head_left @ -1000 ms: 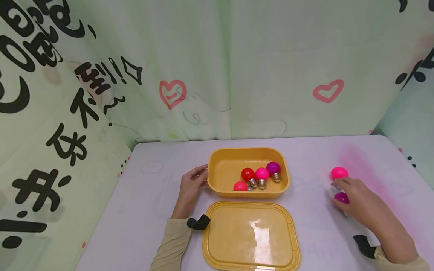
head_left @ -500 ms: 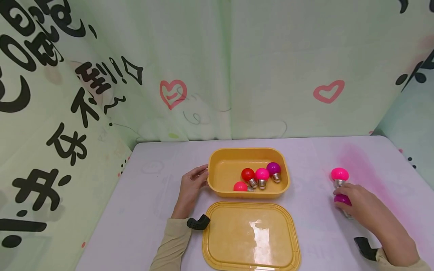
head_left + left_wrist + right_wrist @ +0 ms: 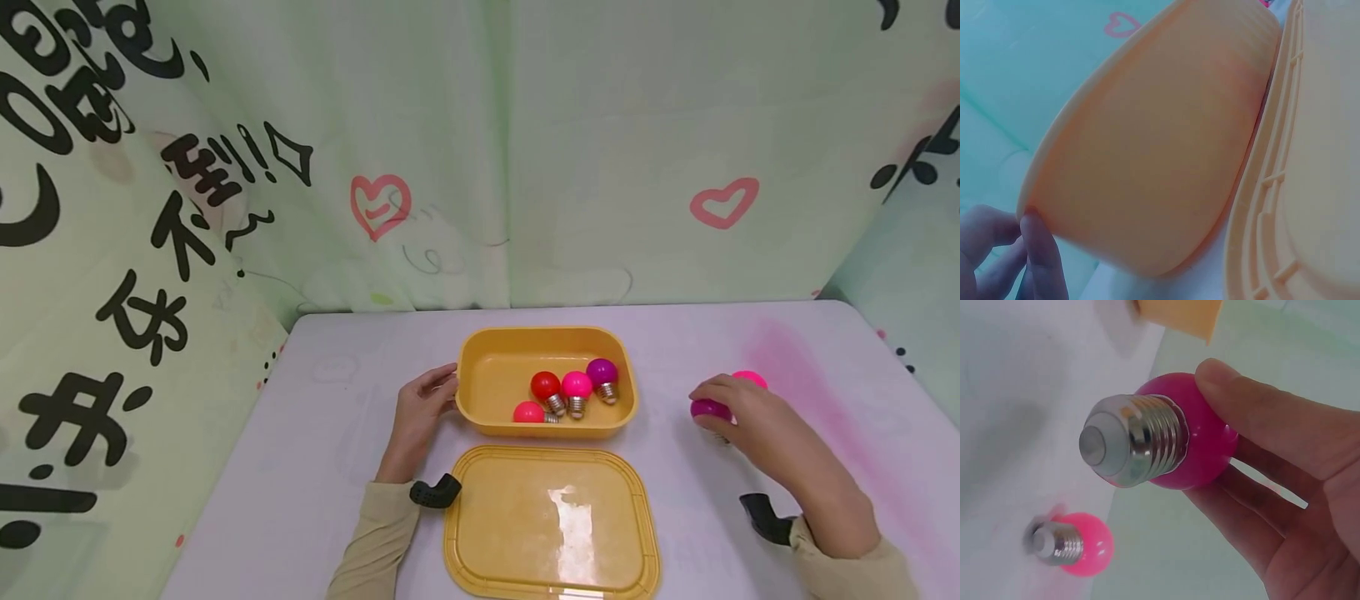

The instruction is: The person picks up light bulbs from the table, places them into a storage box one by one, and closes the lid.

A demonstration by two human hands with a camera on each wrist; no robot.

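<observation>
My right hand [image 3: 772, 425] pinches a purple light bulb [image 3: 1191, 431] by its globe, above the table on the right. Its metal screw base points away from the fingers in the right wrist view. Beyond that hand lies a pink light bulb [image 3: 750, 378], partly covered by the hand in the head view. On the left, my left hand [image 3: 422, 412] touches the outer left end of a yellow box [image 3: 495, 354] with its fingertips. In the box lie a red bulb [image 3: 545, 385], a purple bulb [image 3: 602, 372] and two pink bulbs [image 3: 577, 385].
A yellow lid [image 3: 517, 525] lies flat in front of the box, close to its near wall. The white table [image 3: 360, 367] has a pink stain at the right. A pale green curtain [image 3: 600, 150] with drawings hangs behind the table.
My right hand has picked up the purple bulb from the table and moved left and slightly away from me with it. The left hand still touches the box.
</observation>
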